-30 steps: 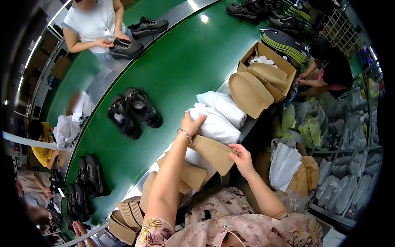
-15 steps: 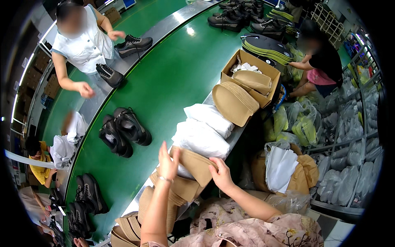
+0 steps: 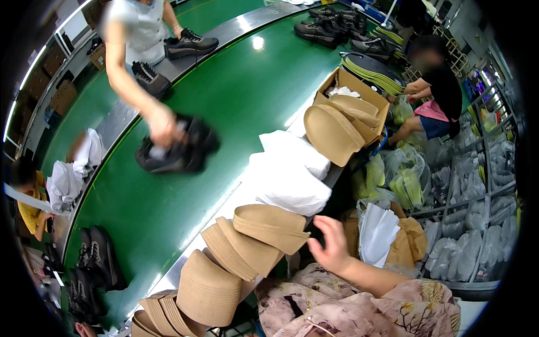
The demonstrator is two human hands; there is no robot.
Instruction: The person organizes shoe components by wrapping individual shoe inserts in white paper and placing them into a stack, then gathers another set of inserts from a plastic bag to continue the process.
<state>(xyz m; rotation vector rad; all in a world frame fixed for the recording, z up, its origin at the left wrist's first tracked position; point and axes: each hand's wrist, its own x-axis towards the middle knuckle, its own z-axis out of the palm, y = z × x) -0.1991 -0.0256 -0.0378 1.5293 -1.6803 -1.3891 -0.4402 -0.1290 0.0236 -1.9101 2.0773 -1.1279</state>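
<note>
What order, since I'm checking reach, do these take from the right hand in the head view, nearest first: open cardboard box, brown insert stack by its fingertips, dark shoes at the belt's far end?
From the right hand:
1. Brown insert stack: immediately left.
2. Open cardboard box: farther ahead.
3. Dark shoes: beyond the box.

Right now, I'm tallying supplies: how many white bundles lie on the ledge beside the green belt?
2: one white bundle beside a brown stack, the other just beyond it, toward the open carton. Others may be hidden underneath.
</note>
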